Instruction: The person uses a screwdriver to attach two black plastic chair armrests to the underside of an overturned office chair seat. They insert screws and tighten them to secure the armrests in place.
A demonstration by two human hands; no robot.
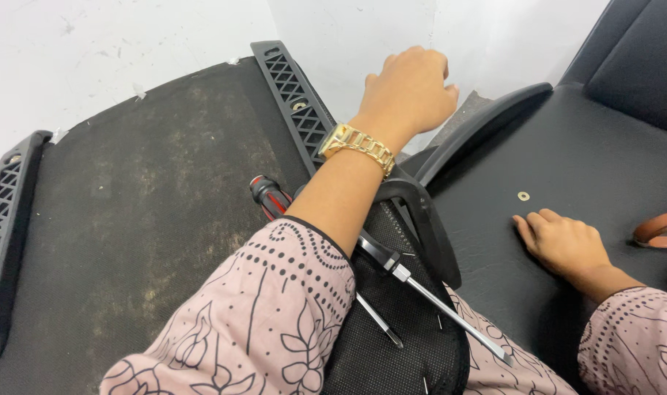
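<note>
Black mesh seat panel (129,219): dusty fabric w/ black plastic lattice rails on both long edges; lies flat below and to the left of the left forearm.
Left hand (410,91): raised over the far end of the near lattice rail (293,95), fingers curled into a loose fist; cannot tell whether anything is held inside. Gold link wristwatch (359,145) on the wrist, pink patterned sleeve (275,307) up to mid-forearm.
Right hand (563,241): palm down, fingers together, resting flat on the black leather chair seat (494,219); grips nothing.
Hands, relation: well apart, left high and fwd, right low and to the side.
Small metal washer (523,196): lies on the leather seat, just beyond the right fingertips, not touching.
Red-and-black handled screwdriver (392,263): lies diagonally under the left forearm, handle toward the mesh panel, long steel shaft pointing toward the person's lap; untouched by either hand.
Second thin steel shaft (381,322): beside the first, under the left sleeve; its handle is hidden.
Black curved armrest (479,121): between the hands, near the left wrist.
Brown leather strap (658,228): on the seat, right of the right hand.
</note>
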